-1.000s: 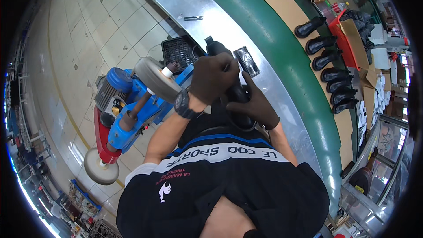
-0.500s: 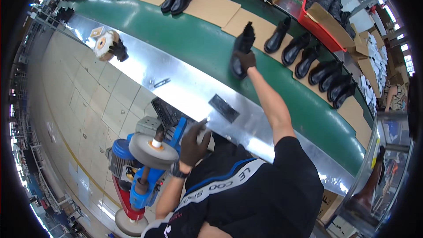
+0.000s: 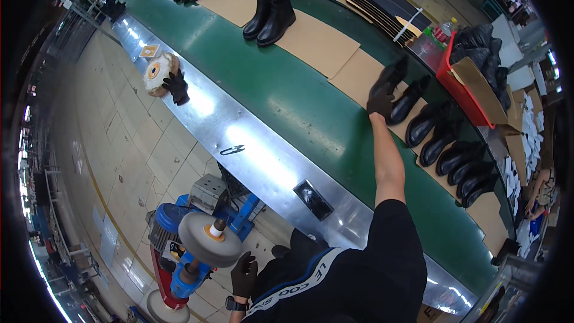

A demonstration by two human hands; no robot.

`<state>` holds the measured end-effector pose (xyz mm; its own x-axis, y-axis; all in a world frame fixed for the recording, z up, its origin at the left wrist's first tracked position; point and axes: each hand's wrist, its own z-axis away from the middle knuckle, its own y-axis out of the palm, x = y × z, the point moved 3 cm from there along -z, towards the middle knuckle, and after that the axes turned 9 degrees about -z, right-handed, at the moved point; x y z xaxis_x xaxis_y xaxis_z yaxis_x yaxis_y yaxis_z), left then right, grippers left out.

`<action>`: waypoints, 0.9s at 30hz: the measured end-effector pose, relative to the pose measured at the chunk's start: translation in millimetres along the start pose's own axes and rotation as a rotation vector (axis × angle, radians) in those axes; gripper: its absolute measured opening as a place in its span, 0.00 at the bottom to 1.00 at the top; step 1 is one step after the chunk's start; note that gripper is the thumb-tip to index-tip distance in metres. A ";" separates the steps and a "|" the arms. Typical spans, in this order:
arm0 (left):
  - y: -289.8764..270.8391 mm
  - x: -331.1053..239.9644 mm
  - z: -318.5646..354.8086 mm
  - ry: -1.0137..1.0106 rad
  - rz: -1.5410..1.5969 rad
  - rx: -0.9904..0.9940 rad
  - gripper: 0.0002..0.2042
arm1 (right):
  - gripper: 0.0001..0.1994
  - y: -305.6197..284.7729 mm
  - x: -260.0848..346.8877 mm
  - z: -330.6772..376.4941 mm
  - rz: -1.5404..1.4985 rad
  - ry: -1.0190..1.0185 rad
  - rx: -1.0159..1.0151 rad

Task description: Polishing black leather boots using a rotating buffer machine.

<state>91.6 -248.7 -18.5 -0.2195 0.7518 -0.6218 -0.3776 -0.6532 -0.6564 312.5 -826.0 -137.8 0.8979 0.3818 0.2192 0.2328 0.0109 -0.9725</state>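
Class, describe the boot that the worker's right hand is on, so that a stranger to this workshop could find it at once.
Start at the long green conveyor belt and follow it to the brown cardboard sheet beside the red bin. The black boot lies at that sheet's edge, first in a row of black boots. It alone has the gloved right hand on it.

A: Black boots on cardboard, upper middle?
B: Two, a pair (image 3: 268, 18).
A: Gloved hands?
B: Two: right hand (image 3: 380, 100) at right centre, left hand (image 3: 244, 274) at bottom.
A: Buffing wheels lower left?
B: Two: (image 3: 210, 247), (image 3: 162, 309).
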 end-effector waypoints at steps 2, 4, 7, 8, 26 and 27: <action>4.0 0.3 3.3 -0.036 0.020 -0.007 0.16 | 0.33 -6.4 15.7 6.3 0.098 -0.040 -0.007; 13.9 4.7 3.2 -0.058 0.030 -0.029 0.15 | 0.30 -13.8 38.0 11.7 0.124 -0.167 -0.036; 24.7 10.8 3.5 -0.164 0.072 0.016 0.15 | 0.27 7.4 108.6 10.9 -0.070 -0.505 0.055; 22.5 12.9 6.1 -0.177 0.076 -0.007 0.15 | 0.26 13.2 144.9 11.2 -0.265 -0.589 0.332; 13.1 118.8 152.7 -1.006 0.446 -0.012 0.21 | 0.10 2.0 378.3 -50.6 -0.534 -0.840 0.183; 5.3 89.4 121.4 -0.922 0.399 0.026 0.22 | 0.10 -2.3 368.6 -43.8 -0.543 -0.911 0.222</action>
<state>-39.2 -173.9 -25.8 -0.9411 0.2619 -0.2137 -0.1410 -0.8788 -0.4558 659.2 -725.8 -51.3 0.0586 0.8176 0.5728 0.3607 0.5177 -0.7758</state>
